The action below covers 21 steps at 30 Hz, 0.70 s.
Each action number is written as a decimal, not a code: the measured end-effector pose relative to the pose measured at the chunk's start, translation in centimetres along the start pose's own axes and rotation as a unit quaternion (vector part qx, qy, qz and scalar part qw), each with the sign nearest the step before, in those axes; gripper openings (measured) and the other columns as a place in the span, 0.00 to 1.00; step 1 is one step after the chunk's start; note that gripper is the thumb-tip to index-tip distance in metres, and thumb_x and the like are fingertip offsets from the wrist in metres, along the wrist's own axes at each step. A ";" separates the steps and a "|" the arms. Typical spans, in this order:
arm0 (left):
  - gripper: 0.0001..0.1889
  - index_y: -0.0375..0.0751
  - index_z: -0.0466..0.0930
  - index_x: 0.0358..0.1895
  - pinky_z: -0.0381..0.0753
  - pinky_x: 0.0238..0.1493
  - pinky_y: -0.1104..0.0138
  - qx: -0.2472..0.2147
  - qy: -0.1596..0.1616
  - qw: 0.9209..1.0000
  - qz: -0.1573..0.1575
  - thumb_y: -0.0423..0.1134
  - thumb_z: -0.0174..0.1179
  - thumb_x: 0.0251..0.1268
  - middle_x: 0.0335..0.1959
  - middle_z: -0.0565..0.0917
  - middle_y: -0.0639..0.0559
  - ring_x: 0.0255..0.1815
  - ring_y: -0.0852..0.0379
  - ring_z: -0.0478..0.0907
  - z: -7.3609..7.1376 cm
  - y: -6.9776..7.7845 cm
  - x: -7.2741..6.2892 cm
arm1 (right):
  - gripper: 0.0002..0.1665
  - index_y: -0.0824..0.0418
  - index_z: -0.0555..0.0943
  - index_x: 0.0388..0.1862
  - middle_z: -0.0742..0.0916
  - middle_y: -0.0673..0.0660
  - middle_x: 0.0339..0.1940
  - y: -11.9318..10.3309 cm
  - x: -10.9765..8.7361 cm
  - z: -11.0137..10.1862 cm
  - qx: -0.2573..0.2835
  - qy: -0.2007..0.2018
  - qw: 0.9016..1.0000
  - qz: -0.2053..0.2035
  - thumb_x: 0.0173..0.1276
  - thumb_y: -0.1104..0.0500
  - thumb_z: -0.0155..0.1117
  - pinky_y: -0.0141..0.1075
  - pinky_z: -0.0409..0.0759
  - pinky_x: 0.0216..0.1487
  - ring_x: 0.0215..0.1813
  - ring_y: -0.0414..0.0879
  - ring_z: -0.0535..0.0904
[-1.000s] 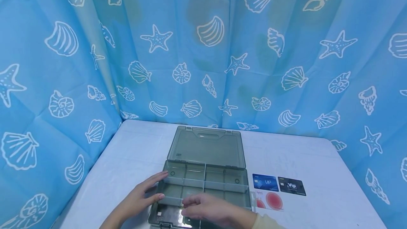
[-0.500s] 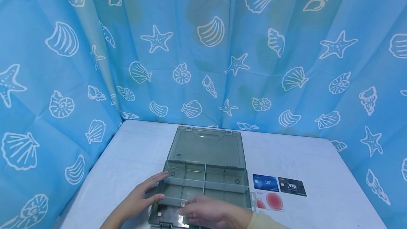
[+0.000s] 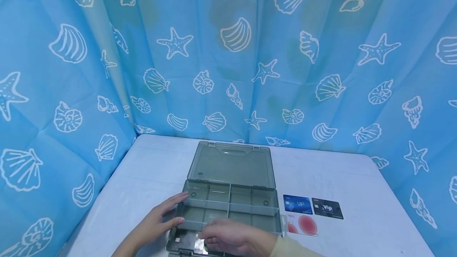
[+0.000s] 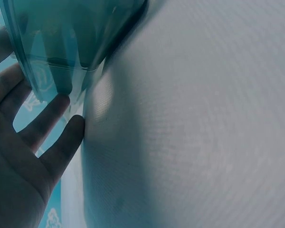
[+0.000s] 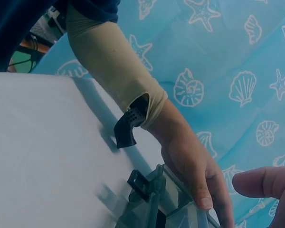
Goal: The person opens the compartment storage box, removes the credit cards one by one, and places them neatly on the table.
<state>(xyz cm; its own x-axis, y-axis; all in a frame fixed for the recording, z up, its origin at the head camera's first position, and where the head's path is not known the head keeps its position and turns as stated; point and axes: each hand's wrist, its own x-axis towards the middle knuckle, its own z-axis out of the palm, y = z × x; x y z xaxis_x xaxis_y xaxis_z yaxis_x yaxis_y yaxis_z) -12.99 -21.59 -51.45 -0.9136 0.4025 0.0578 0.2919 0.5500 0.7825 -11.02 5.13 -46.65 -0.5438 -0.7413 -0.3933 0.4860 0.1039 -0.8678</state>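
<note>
An open grey-green translucent divided storage box (image 3: 228,194) stands on the table, its lid laid back. Straight, spread fingers of my left hand (image 3: 153,221) rest along its left side, the thumb at the rim; the left wrist view shows the hand (image 4: 23,142) beside the wall. My right hand (image 3: 233,236) reaches into the front-left compartment with bent fingers. A dark VIP card (image 3: 183,238) lies flat there, partly covered by that hand. Whether the fingers pinch the card is hidden. In the right wrist view only the thumb (image 5: 261,183) of this hand shows.
Right of the box lie a blue VIP card (image 3: 298,204), a black Vip card (image 3: 327,208) and a white-and-red card (image 3: 303,224). White cloth covers the table (image 3: 153,162). A blue shell-patterned curtain (image 3: 228,70) hangs behind and at both sides.
My right hand has shifted slightly left over the front-left compartment, its fingers drawn closer together. The left hand, box and loose cards have stayed in place.
</note>
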 end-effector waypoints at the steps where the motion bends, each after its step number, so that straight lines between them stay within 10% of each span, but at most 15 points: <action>1: 0.34 0.49 0.68 0.76 0.69 0.70 0.39 0.000 -0.001 1.000 0.000 0.52 0.64 0.71 0.77 0.68 0.50 0.77 0.38 0.63 0.0 0.0 0.0 | 0.13 0.72 0.73 0.46 0.79 0.56 0.44 0.0 0.0 0.0 -0.003 -0.002 1.000 -0.002 0.71 0.62 0.55 0.48 0.70 0.74 0.53 0.48 0.78; 5: 0.34 0.48 0.68 0.76 0.68 0.70 0.40 -0.004 -0.006 1.000 -0.010 0.52 0.64 0.70 0.77 0.67 0.49 0.77 0.38 0.62 0.0 0.1 0.1 | 0.06 0.63 0.73 0.35 0.77 0.50 0.33 -0.2 -0.2 0.0 -0.019 -0.001 1.000 0.000 0.71 0.61 0.55 0.43 0.75 0.69 0.41 0.40 0.74; 8: 0.34 0.49 0.67 0.76 0.67 0.71 0.39 -0.006 -0.010 1.000 -0.017 0.52 0.64 0.71 0.77 0.67 0.49 0.78 0.38 0.61 0.0 0.2 0.1 | 0.23 0.83 0.72 0.54 0.80 0.69 0.57 -0.4 -0.5 0.0 -0.037 -0.001 0.999 0.013 0.74 0.61 0.54 0.54 0.66 0.76 0.62 0.58 0.77; 11: 0.34 0.51 0.67 0.76 0.66 0.72 0.39 -0.005 -0.012 1.000 -0.020 0.53 0.64 0.70 0.78 0.66 0.50 0.78 0.38 0.61 0.0 0.3 0.0 | 0.38 0.89 0.55 0.71 0.63 0.82 0.74 -0.5 -0.9 -0.2 -0.058 0.001 0.998 0.016 0.76 0.62 0.54 0.62 0.60 0.76 0.76 0.71 0.61; 21: 0.34 0.52 0.67 0.77 0.66 0.71 0.37 -0.012 -0.011 1.000 -0.020 0.53 0.64 0.71 0.78 0.66 0.49 0.78 0.38 0.60 0.1 0.1 0.1 | 0.33 0.75 0.66 0.73 0.78 0.68 0.68 -1.1 -1.9 -0.2 -0.173 0.019 0.985 -0.025 0.77 0.57 0.56 0.61 0.70 0.72 0.71 0.63 0.72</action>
<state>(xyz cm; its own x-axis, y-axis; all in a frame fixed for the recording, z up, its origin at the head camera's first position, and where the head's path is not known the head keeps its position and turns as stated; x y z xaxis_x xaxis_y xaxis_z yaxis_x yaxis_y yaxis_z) -12.99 -21.45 -51.37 -0.9179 0.3967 0.0120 0.2474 0.5483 0.7988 -10.67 6.55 -44.98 -0.5893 -0.7268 -0.3529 0.2002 0.2918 -0.9353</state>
